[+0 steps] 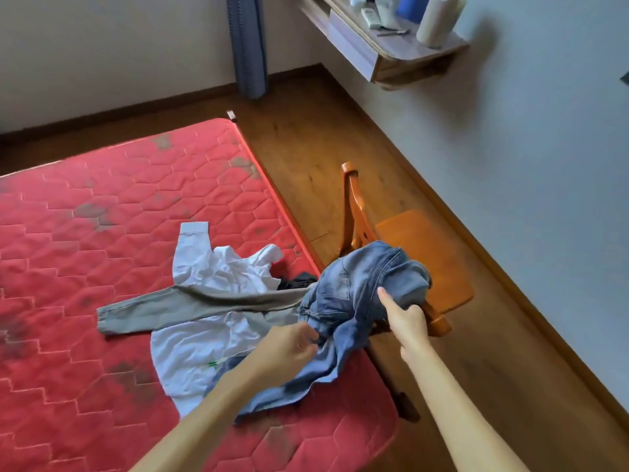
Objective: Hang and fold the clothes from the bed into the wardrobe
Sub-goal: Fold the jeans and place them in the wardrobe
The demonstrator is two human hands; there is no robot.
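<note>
Head view: what have the two hands got?

Both are on the blue jeans (343,284). The left hand (292,342) has its fingers curled into a bunch of denim. The right hand (406,318) grips a fold further right, thumb sticking up against the cloth.

And where are the jeans themselves?

They are lifted in a crumpled heap over the near right edge of the red mattress (102,216), with the lower part trailing down onto it. Their upper end hangs in front of the orange wooden chair (429,257), which stands on the floor just beside the bed.

What else does the mattress carry?

A white shirt (197,352) is spread flat, and a grey long-sleeved top (190,303) lies across it with one sleeve stretched left. Behind that is a rumpled white garment (245,267), and a scrap of something dark (296,281) peeps out beside the denim.

Anything stored elsewhere?

A wall shelf (401,57) at the top right holds a cream bottle (439,22), a blue container (413,8) and a pale tube (372,17). The smaller bits there are too blurred to name.
</note>
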